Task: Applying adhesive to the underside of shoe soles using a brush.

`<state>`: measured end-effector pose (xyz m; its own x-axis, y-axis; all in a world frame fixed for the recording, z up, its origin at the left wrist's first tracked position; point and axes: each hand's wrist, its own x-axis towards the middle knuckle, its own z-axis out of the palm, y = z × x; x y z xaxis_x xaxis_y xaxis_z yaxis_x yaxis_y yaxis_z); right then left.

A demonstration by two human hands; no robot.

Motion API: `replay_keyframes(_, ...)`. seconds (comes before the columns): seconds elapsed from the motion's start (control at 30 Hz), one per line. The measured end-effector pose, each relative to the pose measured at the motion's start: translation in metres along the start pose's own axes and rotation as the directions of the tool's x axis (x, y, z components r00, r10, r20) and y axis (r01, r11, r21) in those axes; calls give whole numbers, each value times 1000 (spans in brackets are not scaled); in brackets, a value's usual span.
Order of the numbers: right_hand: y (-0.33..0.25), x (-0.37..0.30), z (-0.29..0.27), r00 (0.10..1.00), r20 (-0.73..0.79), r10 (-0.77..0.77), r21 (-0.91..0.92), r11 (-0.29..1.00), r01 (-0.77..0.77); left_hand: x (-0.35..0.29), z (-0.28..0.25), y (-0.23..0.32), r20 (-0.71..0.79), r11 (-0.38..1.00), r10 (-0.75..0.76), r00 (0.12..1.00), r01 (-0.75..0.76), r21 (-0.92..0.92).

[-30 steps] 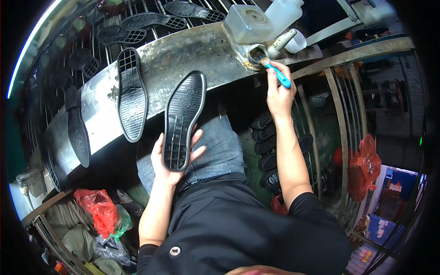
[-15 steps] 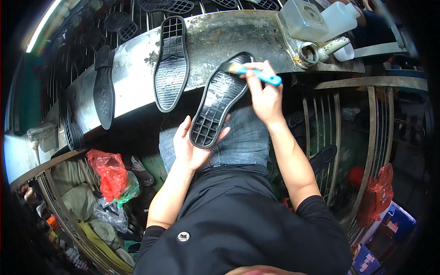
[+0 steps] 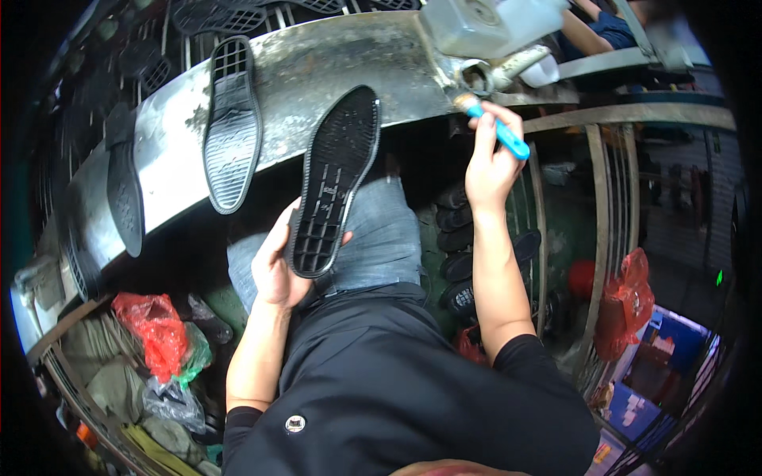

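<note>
A black shoe sole [image 3: 333, 182] is tilted over my lap, its heel end gripped by my left hand [image 3: 279, 266]. The heel has a grid of square hollows. My right hand [image 3: 494, 159] is closed around the blue handle of a paintbrush [image 3: 508, 141]. The brush's bristles are near the metal bench's right part, just below the round mouth of a small stained container [image 3: 476, 77], apart from the sole. Another sole [image 3: 232, 131] lies on the metal bench [image 3: 305, 79] to the left, and a darker one [image 3: 125, 190] lies farther left.
Translucent plastic bottles [image 3: 464, 28] stand at the bench's back right. Racks with several soles [image 3: 218, 17] line the far side. A red plastic bag [image 3: 155, 329] hangs at lower left, another red bag [image 3: 623, 309] at right beside a metal frame [image 3: 599, 238]. Part of another person [image 3: 583, 36] shows at upper right.
The brush has left the sole and moved right toward the small container. The sole in my left hand has turned to a different tilt. The whole view has shifted, with the bench now farther left.
</note>
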<state>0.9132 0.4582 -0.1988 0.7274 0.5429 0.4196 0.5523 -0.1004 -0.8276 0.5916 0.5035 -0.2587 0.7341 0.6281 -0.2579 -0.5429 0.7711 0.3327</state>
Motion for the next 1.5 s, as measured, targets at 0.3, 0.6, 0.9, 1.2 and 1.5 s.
replay_keyframes(0.3, 27, 7, 3, 992, -118, -46, 68, 996, 54, 21, 4, -5, -172, 961, -95, 981, 45, -273)
replay_keyframes(0.6, -16, -109, 70, 816, 345, -463, 215, 886, 412, 12, -14, -5, -72, 909, -34, 997, 1, -416)
replay_keyframes(0.9, -67, -97, 38, 647, 627, -434, 405, 891, 205, 13, -18, 2, 25, 953, -17, 1000, 24, -302)
replay_keyframes(1.2, -28, 1, 35, 773, 635, -17, -19, 999, 37, 14, 17, 10, -163, 981, 87, 983, -56, 185)
replay_keyframes(1.5, -4, 44, 27, 909, 395, -131, -201, 953, 225, 12, 21, 15, -130, 962, 88, 988, -50, 270)
